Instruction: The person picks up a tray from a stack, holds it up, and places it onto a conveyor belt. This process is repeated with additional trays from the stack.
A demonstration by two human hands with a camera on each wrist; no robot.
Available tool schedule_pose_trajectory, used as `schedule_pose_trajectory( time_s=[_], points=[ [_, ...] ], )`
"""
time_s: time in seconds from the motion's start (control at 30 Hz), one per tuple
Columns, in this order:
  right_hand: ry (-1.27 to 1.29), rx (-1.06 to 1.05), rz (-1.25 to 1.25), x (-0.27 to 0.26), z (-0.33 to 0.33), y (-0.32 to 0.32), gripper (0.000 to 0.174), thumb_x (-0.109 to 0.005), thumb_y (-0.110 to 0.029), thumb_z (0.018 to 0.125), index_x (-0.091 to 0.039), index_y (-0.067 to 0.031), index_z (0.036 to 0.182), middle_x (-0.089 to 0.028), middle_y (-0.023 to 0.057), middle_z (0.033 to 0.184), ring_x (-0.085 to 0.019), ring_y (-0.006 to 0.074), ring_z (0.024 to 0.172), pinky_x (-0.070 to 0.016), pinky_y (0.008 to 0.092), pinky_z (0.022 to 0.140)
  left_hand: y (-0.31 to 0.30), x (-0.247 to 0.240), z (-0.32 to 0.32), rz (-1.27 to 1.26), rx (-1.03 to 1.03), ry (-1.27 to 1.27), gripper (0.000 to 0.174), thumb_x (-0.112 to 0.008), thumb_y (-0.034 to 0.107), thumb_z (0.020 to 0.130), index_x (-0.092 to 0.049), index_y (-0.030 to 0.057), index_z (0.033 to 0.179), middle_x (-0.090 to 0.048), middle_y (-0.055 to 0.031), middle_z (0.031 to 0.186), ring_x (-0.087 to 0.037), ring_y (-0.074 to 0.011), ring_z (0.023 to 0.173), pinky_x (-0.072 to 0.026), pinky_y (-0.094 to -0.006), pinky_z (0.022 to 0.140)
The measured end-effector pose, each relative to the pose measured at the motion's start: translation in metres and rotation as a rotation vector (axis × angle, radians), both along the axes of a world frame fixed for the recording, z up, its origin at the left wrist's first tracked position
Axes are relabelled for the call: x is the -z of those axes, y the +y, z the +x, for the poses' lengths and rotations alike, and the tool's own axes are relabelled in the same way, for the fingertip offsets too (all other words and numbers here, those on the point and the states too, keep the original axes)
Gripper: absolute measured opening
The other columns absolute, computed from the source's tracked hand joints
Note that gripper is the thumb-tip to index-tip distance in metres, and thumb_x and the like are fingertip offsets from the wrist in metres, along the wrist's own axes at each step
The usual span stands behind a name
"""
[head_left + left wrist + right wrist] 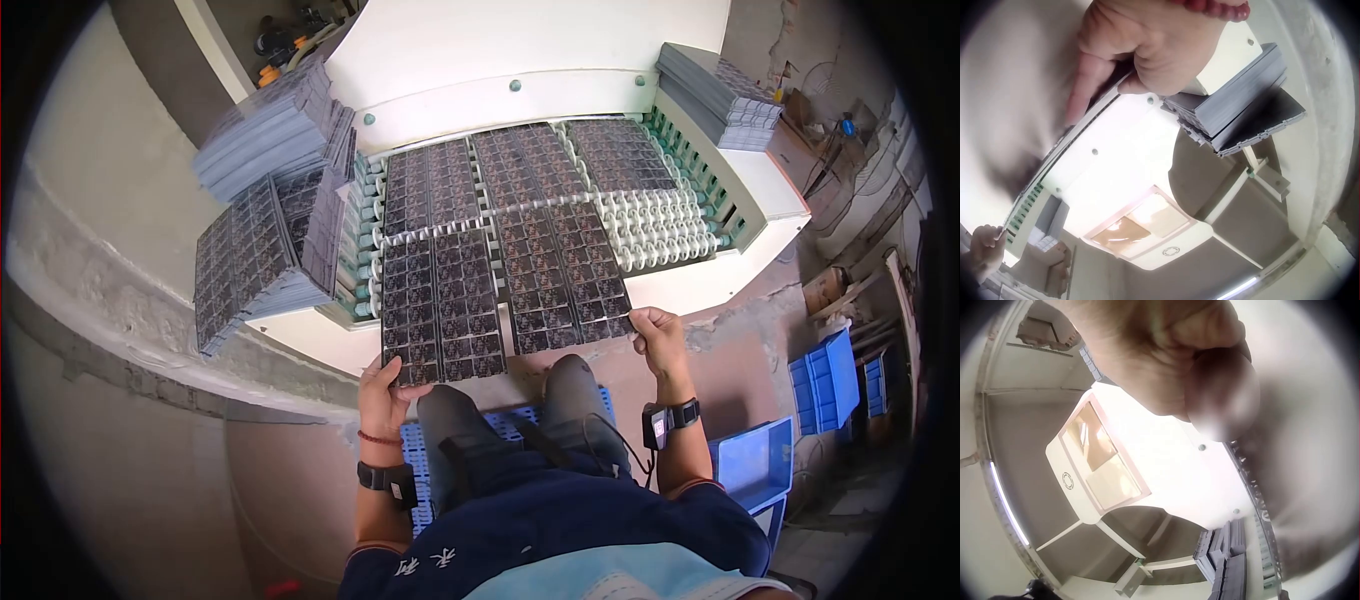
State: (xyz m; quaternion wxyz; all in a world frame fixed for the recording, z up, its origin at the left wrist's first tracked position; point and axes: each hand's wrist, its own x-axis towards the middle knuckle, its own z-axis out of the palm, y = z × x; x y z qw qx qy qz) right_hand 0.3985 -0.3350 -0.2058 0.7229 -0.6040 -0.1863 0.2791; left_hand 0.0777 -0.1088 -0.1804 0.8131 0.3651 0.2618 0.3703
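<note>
Dark, grid-patterned flat panels lie on the white roller conveyor of a machine. My left hand (pixel 385 395) grips the near left corner of the front left panel (pixel 442 315), thumb over the edge; the left wrist view shows its fingers along the panel's thin edge. On the other side, my right hand (pixel 660 345) pinches the near right corner of the front right panel (pixel 562 285), fingers curled. Both panels jut past the rollers toward my knees, a narrow gap between them. Behind them more panels (pixel 535 165) rest on the rollers.
Stacks of similar panels stand at the left (pixel 265 140) and on the right side (pixel 720 95) of the machine. White rollers (pixel 660 230) show at the conveyor's right. The machine's white hood (pixel 530 45) rises behind. Blue crates (pixel 755 465) sit on the floor at the right.
</note>
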Motion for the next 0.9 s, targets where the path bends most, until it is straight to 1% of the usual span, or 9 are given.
schedule_pose_trajectory(
  time_s=[0.17,0.23,0.27,0.33,0.5,0.57,0.67,0.77,0.9],
  points=[
    [-0.086,0.068,-0.076,-0.002,0.000,0.003,0.016,-0.059,-0.013,0.083,-0.062,-0.0010,0.072,-0.053,0.0006,0.053,-0.041,0.0043,0.038,-0.0311,0.0178,0.036,0.008,0.000,0.004,0.026,0.002,0.067,0.032,-0.045,0.007,0.085,-0.043,-0.0084,0.112,-0.058,-0.0170,0.095,-0.063,-0.0250,0.075,-0.0581,-0.0371,0.055],
    [-0.225,0.176,-0.191,-0.005,0.003,-0.004,0.016,-0.059,-0.013,0.082,-0.062,-0.0002,0.072,-0.052,-0.0007,0.051,-0.040,0.0041,0.037,-0.0309,0.0180,0.035,0.010,-0.001,0.006,0.025,-0.010,0.074,0.032,-0.046,0.009,0.085,-0.044,-0.0078,0.112,-0.059,-0.0164,0.095,-0.063,-0.0240,0.075,-0.0580,-0.0369,0.056],
    [-0.224,0.186,-0.195,-0.005,0.008,-0.011,0.016,-0.059,-0.013,0.082,-0.062,-0.0002,0.072,-0.052,-0.0007,0.051,-0.040,0.0041,0.037,-0.0309,0.0180,0.035,0.010,0.000,0.007,0.023,-0.030,0.078,0.032,-0.046,0.011,0.085,-0.045,-0.0072,0.111,-0.059,-0.0158,0.095,-0.063,-0.0229,0.075,-0.0579,-0.0366,0.056],
    [-0.076,0.241,-0.077,-0.002,0.025,-0.032,0.015,-0.059,-0.012,0.082,-0.062,-0.0004,0.072,-0.050,-0.0016,0.050,-0.039,0.0037,0.037,-0.0291,0.0179,0.034,0.013,0.006,0.005,0.019,-0.006,0.048,0.031,-0.047,0.012,0.085,-0.046,-0.0063,0.110,-0.059,-0.0153,0.094,-0.062,-0.0220,0.074,-0.0577,-0.0364,0.056],
    [-0.074,0.388,-0.022,0.013,0.080,-0.095,0.016,-0.060,-0.012,0.082,-0.060,-0.0012,0.070,-0.047,-0.0027,0.049,-0.034,0.0031,0.036,-0.0233,0.0179,0.033,0.020,0.020,-0.005,-0.010,0.004,-0.020,0.030,-0.048,0.017,0.086,-0.048,-0.0038,0.107,-0.059,-0.0138,0.090,-0.062,-0.0208,0.074,-0.0570,-0.0349,0.055],
    [-0.064,0.427,-0.032,0.011,0.099,-0.109,0.015,-0.060,-0.012,0.082,-0.060,-0.0010,0.072,-0.047,-0.0031,0.049,-0.034,0.0031,0.036,-0.0232,0.0180,0.034,0.021,0.024,-0.006,-0.036,-0.061,0.020,0.031,-0.045,0.019,0.088,-0.046,-0.0048,0.108,-0.059,-0.0162,0.094,-0.062,-0.0238,0.075,-0.0563,-0.0420,0.058],
    [-0.071,0.446,-0.044,0.008,0.122,-0.109,0.014,-0.060,-0.013,0.082,-0.059,-0.0010,0.074,-0.045,-0.0040,0.050,-0.035,0.0030,0.037,-0.0237,0.0178,0.034,0.018,0.026,-0.007,-0.054,-0.088,0.013,0.034,-0.045,0.023,0.089,-0.045,-0.0034,0.110,-0.059,-0.0180,0.095,-0.062,-0.0270,0.079,-0.0560,-0.0411,0.058],
    [-0.047,0.450,-0.027,-0.002,0.130,-0.092,0.018,-0.059,-0.014,0.083,-0.056,-0.0031,0.069,-0.045,-0.0035,0.052,-0.036,0.0036,0.039,-0.0251,0.0177,0.035,0.017,0.032,-0.016,-0.110,-0.122,0.077,0.038,-0.044,0.028,0.089,-0.044,-0.0018,0.113,-0.059,-0.0205,0.096,-0.061,-0.0296,0.082,-0.0553,-0.0398,0.061],
    [-0.005,0.445,0.000,0.007,0.139,-0.080,0.022,-0.059,-0.018,0.084,-0.055,-0.0032,0.068,-0.045,-0.0027,0.052,-0.036,0.0042,0.040,-0.0254,0.0180,0.035,0.005,0.021,-0.032,-0.034,-0.179,0.082,0.042,-0.040,0.034,0.090,-0.045,-0.0014,0.112,-0.059,-0.0221,0.096,-0.061,-0.0309,0.086,-0.0543,-0.0379,0.064]
  ],
)
